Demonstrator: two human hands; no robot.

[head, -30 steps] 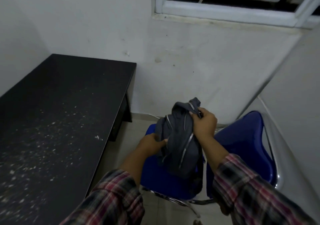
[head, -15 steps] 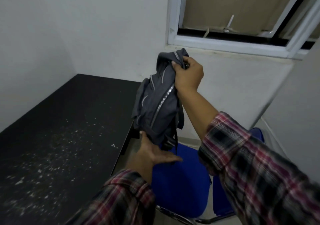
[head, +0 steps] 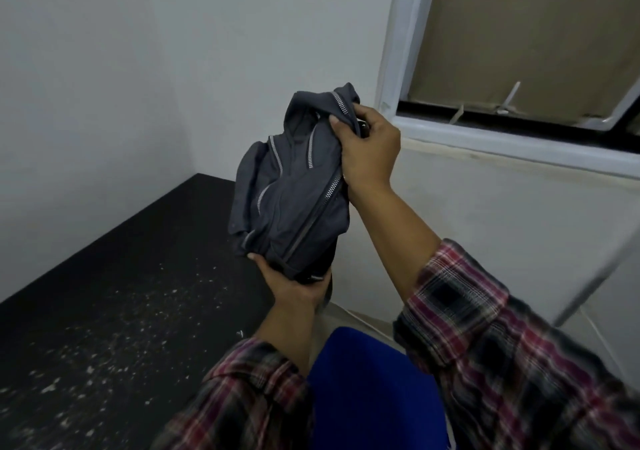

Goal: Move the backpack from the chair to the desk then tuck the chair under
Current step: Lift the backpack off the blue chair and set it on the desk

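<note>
Two bare hands hold a soft, slumped dark grey fabric backpack with silver zippers (head: pixel 294 186) in the air, clear of every surface. The right hand (head: pixel 369 148) grips the bag's bunched top, fingers curled shut around a fistful of cloth near the zipper. The left hand (head: pixel 294 285) cups the bag from underneath, palm up, fingers wrapped onto its base. Both sleeves are red, white and black plaid.

The bag hangs above the right-hand edge of the long black desk with a dusty, white-speckled top (head: pixel 121 293), which runs along the white wall into the corner. Below and nearer the person, the bright blue plastic chair (head: pixel 367 390) shows only part of its seat, now bare. A white-framed window (head: pixel 485 131) sits in the wall behind the right hand.

As a judgement, the bag is mid-carry and not yet set down. It appears limp, so it may sag or fold if the lower hand lets go first. Set too close to the desk's edge, it could slump over and slide to the floor beside the chair. A dark strap dangles under the left hand; it might snag on the desk edge or the chair. The loose white specks could also stick to the fabric if the bag is dragged rather than placed.
</note>
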